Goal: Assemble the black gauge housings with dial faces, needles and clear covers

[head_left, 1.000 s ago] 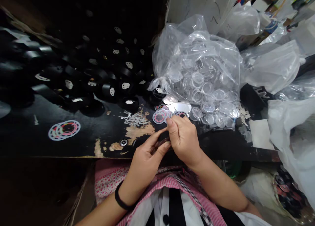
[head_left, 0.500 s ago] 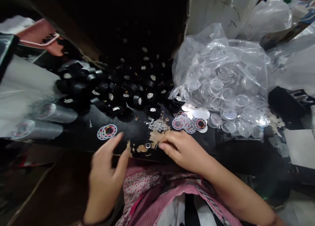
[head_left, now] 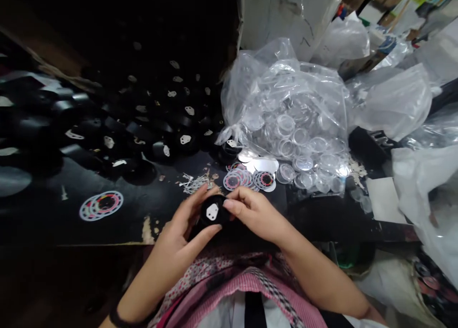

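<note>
A black round case (head_left: 222, 215) with a white three-holed plate on its face is held at the table's front edge. My left hand (head_left: 182, 228) grips it from the left, thumb below and fingers along the top. Pressed against its right rim are the pinched thumb and fingers of my right hand (head_left: 255, 213); whether a small part is also between them is hidden. Just behind the hands lies a pile of small white pins (head_left: 195, 182). Printed dial discs (head_left: 241, 179) lie behind my right hand, and more printed discs (head_left: 102, 206) are to the left.
Many black round cases (head_left: 143, 170) fill the back left, up to a dark box. A transparent bag (head_left: 286, 80) spilling round plastic covers (head_left: 304, 163) stands at the back right. A white card (head_left: 384, 199) and plastic bags (head_left: 397, 99) are farther right.
My left hand has moved right and now holds a black case beside my right hand. Earlier it was open and empty near the left discs. The view has turned right.
</note>
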A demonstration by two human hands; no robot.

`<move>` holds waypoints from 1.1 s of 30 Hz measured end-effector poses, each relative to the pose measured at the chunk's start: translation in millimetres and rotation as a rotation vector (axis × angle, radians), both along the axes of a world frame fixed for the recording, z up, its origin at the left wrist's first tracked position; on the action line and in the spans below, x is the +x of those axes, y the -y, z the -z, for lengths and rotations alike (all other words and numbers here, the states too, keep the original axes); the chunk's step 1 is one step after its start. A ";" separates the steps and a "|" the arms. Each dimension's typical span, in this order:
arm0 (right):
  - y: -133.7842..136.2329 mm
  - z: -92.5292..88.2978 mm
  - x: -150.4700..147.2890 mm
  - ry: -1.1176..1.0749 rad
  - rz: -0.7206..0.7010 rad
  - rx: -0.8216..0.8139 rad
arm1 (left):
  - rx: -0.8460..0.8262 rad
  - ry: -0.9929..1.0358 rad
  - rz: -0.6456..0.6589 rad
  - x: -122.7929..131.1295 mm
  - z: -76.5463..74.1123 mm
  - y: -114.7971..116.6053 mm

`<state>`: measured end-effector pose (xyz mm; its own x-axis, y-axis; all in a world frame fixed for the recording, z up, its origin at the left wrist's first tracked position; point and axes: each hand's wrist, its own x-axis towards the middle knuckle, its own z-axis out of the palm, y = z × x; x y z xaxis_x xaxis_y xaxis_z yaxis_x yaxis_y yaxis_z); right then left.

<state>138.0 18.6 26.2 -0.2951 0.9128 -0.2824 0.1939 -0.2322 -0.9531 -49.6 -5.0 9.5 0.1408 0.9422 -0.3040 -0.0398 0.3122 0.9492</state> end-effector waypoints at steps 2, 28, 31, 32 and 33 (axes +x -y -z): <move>-0.2 -0.4 2.0 -0.013 -0.051 -0.010 | -0.213 0.242 -0.069 3.5 5.0 13.6; 0.0 3.2 36.4 -0.251 0.123 -0.035 | -0.424 0.698 -0.295 44.7 -10.1 7.5; 0.3 2.3 28.2 -0.288 0.141 -0.033 | -0.364 0.653 -0.391 40.9 -10.1 4.2; -0.2 2.3 27.9 -0.255 0.167 -0.019 | -0.362 0.633 -0.406 39.7 -9.5 3.4; -0.9 1.9 28.3 -0.209 0.196 0.002 | -0.365 0.617 -0.407 39.0 -8.6 2.9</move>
